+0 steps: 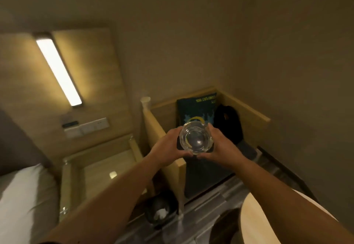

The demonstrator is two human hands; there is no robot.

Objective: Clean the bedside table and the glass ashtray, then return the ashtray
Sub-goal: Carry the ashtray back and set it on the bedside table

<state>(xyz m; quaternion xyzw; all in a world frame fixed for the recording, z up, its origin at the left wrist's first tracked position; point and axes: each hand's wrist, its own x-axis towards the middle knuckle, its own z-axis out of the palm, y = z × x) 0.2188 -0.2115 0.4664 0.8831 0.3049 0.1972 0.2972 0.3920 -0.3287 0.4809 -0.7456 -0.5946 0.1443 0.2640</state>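
Ashtray [196, 138]: clear glass, round, held up in the air between both hands, over the near edge of a wooden partition [164, 148] and in front of a dark sign [195, 108]; it touches no surface.
Left hand [168, 146]: cupped against the left side of the ashtray, fingers curled round its wall and thumb under the near rim.
Right hand [220, 144]: cupped against the right side in the same way; the two thumbs nearly meet below the glass.
Table [99, 169]: low and left of the hands, beside the bed [23, 196]; its top shows bare and shiny, with a lamp reflection on it.
Done, as a judgement: the bowl looks empty and clear, so the ashtray appears cleaned; the table top looks wiped, though dim light and blur hide fine dirt.
Left to do: set the ashtray back on the table, which lies well apart, down and left.
Facing: the open mouth tilts toward the camera, so the inside of the bowl is seen.
Long axis: none to speak of; being round, its axis runs from base to mouth, leaning near and up.
Bin [159, 213]: on the floor below the arms, with something pale inside.
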